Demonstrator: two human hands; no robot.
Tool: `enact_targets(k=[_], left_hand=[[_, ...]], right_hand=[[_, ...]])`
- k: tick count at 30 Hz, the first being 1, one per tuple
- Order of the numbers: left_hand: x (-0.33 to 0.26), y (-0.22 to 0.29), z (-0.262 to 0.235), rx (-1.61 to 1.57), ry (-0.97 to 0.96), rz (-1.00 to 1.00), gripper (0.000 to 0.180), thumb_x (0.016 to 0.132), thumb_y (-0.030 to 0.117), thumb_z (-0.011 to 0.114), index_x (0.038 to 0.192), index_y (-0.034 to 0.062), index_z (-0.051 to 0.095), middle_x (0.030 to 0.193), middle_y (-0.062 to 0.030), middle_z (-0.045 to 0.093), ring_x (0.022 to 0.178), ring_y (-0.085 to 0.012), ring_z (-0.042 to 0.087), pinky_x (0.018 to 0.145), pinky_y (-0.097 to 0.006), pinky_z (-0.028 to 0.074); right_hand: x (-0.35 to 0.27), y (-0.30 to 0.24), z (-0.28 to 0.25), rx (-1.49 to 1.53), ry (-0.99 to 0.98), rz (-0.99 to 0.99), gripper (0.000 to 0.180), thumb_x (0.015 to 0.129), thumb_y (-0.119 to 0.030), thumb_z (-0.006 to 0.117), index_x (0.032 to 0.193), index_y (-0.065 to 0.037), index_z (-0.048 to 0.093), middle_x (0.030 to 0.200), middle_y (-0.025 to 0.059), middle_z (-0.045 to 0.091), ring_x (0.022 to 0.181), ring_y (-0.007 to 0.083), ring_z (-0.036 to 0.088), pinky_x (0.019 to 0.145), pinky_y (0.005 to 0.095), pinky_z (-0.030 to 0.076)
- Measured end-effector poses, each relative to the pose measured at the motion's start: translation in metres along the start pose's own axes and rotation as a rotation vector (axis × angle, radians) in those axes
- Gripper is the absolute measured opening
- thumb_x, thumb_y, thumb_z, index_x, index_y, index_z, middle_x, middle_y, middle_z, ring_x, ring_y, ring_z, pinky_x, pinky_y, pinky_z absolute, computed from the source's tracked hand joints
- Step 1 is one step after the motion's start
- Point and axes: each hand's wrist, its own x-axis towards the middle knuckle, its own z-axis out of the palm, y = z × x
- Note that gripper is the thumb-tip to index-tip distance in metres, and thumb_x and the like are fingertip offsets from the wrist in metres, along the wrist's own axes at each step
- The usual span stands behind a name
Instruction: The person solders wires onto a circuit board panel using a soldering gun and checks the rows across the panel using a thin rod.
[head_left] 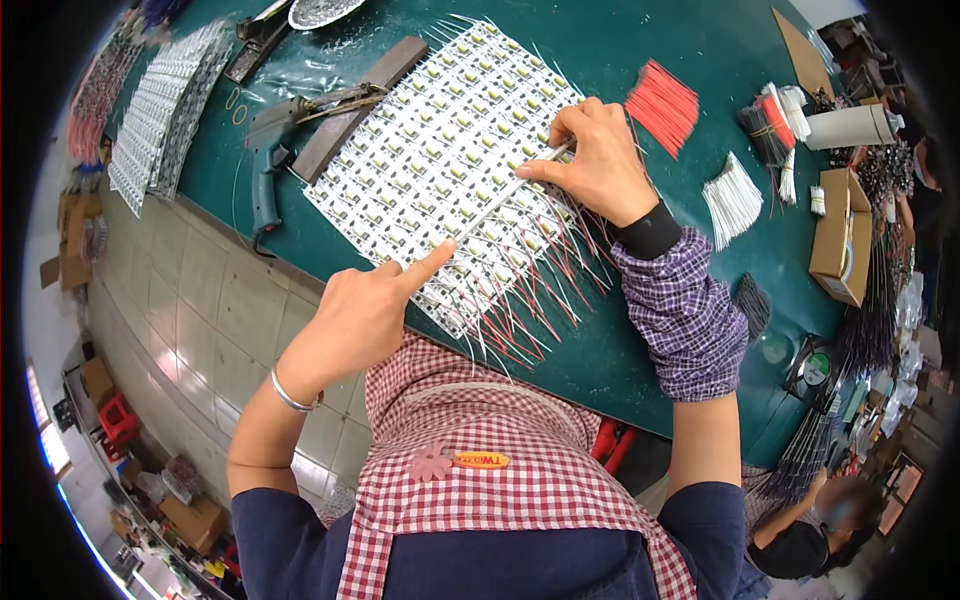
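Note:
A large white circuit-board panel (440, 128), set with rows of small yellowish and dark parts, lies slanted on the green table. Across it runs a thin white strip (492, 209). My right hand (598, 160) pinches the strip's far right end between thumb and fingers. At its near left end my left hand (365, 310) presses with a stretched index finger, the other fingers curled in with nothing visible in them. Red and white wires (535, 300) stick out from the rows on the near right side of the panel. Whether the strip lies flat on the wires I cannot tell.
A dark bar (335, 133) lies along the panel's left edge, a soldering gun (266, 160) beside it. Bundles of red wires (664, 108) and white wires (732, 200) lie at right, near a cardboard box (838, 240). More panels (165, 115) are stacked far left.

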Motion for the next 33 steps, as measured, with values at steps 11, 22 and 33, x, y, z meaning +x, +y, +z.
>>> enact_targets(k=[11,22,33], left_hand=[[0.009,0.0,0.0,0.006,-0.181,0.12,0.086,0.067,-0.004,0.059,0.15,0.0021,0.039,0.068,-0.0133,0.061,0.052,-0.0309,0.056,0.049,-0.04,0.041],[0.002,0.003,0.002,0.032,-0.116,0.089,0.093,0.063,-0.006,0.06,0.152,0.0059,0.036,0.066,-0.015,0.058,0.054,-0.032,0.057,0.051,-0.042,0.042],[-0.003,0.001,0.004,-0.222,-0.1,-0.071,0.071,0.08,-0.005,0.059,0.146,0.0197,0.05,0.061,-0.0181,0.052,0.053,-0.0326,0.054,0.056,-0.04,0.042]], right_hand=[[-0.004,0.0,0.004,-0.032,-0.032,0.03,0.046,0.064,-0.042,0.088,0.086,-0.009,0.065,0.096,0.0091,0.055,0.098,0.0306,0.046,0.086,0.0404,0.041],[-0.007,0.003,0.007,0.028,0.025,0.038,0.043,0.064,-0.039,0.089,0.086,-0.01,0.067,0.096,0.0081,0.056,0.099,0.0298,0.045,0.087,0.0379,0.042],[-0.008,-0.002,0.004,0.015,0.007,0.044,0.041,0.067,-0.035,0.089,0.088,-0.009,0.066,0.095,0.0079,0.055,0.099,0.0278,0.045,0.087,0.0375,0.04]])
